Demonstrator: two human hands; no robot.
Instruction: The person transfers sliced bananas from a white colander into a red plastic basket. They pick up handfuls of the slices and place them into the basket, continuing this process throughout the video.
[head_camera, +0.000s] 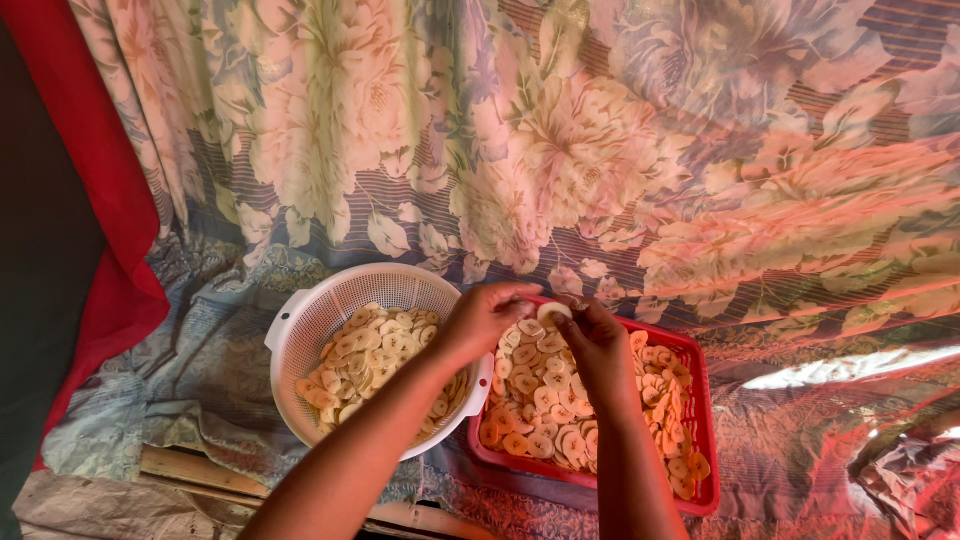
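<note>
My left hand (483, 318) and my right hand (598, 345) meet above the far edge of a red plastic tray (700, 420). Together their fingertips pinch a pale round fruit slice (552, 312). The tray holds several yellow-orange round slices (545, 405) laid flat. To its left stands a white perforated colander (330, 300) with more of the same slices (372, 352) piled inside. My left forearm crosses over the colander's right rim.
A floral cloth (600, 150) hangs behind and spreads under the containers. Red fabric (110, 200) hangs at the left. A wooden plank (200, 472) lies at the lower left, and crumpled cloth (900, 470) bunches at the lower right.
</note>
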